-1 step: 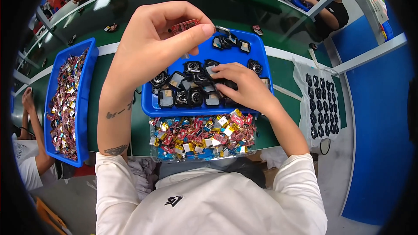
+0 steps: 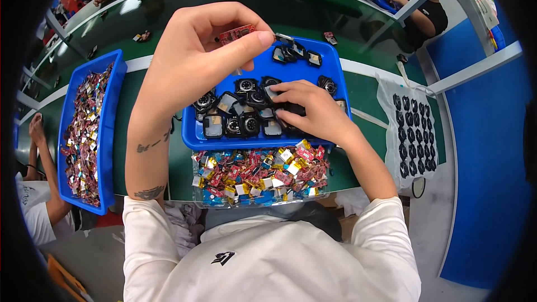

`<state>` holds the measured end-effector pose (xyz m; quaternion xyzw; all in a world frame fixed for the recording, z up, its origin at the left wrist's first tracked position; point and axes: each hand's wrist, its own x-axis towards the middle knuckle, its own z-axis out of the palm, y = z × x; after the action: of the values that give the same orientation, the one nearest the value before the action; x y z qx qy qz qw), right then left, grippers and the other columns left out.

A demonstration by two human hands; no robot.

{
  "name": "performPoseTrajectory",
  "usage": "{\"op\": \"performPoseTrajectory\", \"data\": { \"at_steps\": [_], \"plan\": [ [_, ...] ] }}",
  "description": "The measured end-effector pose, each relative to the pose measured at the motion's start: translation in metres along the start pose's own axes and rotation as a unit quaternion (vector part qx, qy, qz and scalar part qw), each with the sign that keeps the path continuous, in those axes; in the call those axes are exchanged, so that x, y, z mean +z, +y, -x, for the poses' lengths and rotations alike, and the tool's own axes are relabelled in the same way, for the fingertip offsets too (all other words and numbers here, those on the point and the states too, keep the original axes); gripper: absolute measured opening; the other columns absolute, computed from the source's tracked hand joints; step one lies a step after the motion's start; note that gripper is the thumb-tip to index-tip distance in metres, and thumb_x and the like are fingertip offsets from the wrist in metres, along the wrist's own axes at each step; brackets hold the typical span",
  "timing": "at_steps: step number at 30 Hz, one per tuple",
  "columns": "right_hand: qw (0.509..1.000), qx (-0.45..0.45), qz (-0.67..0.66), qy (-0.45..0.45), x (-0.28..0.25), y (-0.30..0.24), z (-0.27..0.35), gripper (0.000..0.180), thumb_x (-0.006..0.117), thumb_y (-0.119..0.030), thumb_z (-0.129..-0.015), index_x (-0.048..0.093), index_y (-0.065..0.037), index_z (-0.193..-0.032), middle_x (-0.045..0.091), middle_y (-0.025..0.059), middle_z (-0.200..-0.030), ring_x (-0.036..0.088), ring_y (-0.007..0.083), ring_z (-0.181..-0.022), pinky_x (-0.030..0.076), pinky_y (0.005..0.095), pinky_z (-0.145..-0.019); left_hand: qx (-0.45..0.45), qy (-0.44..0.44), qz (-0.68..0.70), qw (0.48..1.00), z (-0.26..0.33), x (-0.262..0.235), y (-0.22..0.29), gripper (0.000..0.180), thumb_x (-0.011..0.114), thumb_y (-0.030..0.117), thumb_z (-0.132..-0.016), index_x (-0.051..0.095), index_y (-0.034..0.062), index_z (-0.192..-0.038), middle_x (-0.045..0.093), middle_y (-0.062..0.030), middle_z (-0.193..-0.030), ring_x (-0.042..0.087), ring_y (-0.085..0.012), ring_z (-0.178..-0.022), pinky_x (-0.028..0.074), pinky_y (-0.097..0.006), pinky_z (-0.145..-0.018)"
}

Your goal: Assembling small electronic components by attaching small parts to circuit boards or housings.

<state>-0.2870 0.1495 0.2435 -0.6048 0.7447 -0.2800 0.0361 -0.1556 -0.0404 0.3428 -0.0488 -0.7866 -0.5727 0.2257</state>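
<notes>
My left hand (image 2: 196, 64) is raised above the green bench, and its thumb and fingers pinch a small red circuit board (image 2: 238, 33). Lower down, my right hand (image 2: 316, 113) reaches into the blue tray (image 2: 268, 144). Its fingertips close on one of several small black casings (image 2: 246, 106) with round faces that lie in the tray. Just in front of the tray, near my chest, sits a clear container (image 2: 257, 176) heaped with small red and gold boards.
A long blue tray (image 2: 84, 128) of red and gold parts stands at my left. A white sheet (image 2: 411, 134) holding rows of black parts lies at the right. Another person's arm (image 2: 36, 151) is at the far left; a seated person (image 2: 422, 8) works at the back right.
</notes>
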Motion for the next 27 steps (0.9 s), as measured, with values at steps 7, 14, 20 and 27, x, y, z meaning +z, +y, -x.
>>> {"op": "performPoseTrajectory", "data": {
  "at_steps": [7, 14, 20, 27],
  "plan": [
    [0.999, 0.036, 0.003, -0.002, -0.013, 0.011, -0.017, 0.032, 0.068, -0.022, -0.077, 0.065, -0.004, -0.103, 0.058, 0.0106, -0.118, 0.053, 0.0279, -0.107, 0.043, 0.0381, -0.091, 0.004, 0.005, 0.009, 1.000, -0.001, 0.001, 0.001, 0.017, 0.066, 0.015, -0.083, 0.064, -0.0016, -0.085, 0.060, -0.0006, -0.071, 0.056, -0.0052, -0.062, 0.045, -0.018, -0.056],
    [0.999, -0.001, -0.041, 0.021, -0.005, 0.026, -0.035, 0.020, 0.069, -0.014, -0.074, 0.053, -0.004, -0.082, 0.059, 0.0102, -0.111, 0.051, 0.0279, -0.107, 0.040, 0.0375, -0.092, 0.010, 0.017, 0.014, 1.000, 0.000, 0.000, 0.000, 0.017, 0.066, 0.015, -0.083, 0.064, -0.0023, -0.085, 0.060, -0.0012, -0.070, 0.056, -0.0054, -0.062, 0.045, -0.018, -0.056],
    [0.987, 0.151, -0.052, -0.034, -0.021, 0.068, -0.048, 0.021, 0.061, -0.016, -0.084, 0.045, -0.002, -0.085, 0.059, 0.0156, -0.102, 0.052, 0.0316, -0.116, 0.043, 0.0372, -0.087, -0.005, 0.010, 0.012, 1.000, 0.000, 0.002, 0.002, 0.017, 0.066, 0.015, -0.083, 0.064, -0.0023, -0.084, 0.060, -0.0012, -0.070, 0.056, -0.0056, -0.062, 0.045, -0.018, -0.056],
    [0.954, 0.087, -0.284, -0.030, -0.031, 0.025, -0.039, 0.012, 0.057, -0.004, -0.086, 0.046, -0.005, -0.083, 0.059, 0.0044, -0.088, 0.061, 0.0186, -0.102, 0.049, 0.0295, -0.082, 0.036, 0.017, -0.039, 0.998, -0.004, -0.003, -0.001, 0.014, 0.067, 0.012, -0.081, 0.065, -0.0019, -0.083, 0.060, -0.0004, -0.070, 0.054, -0.0054, -0.064, 0.042, -0.019, -0.059]
  ]
}}
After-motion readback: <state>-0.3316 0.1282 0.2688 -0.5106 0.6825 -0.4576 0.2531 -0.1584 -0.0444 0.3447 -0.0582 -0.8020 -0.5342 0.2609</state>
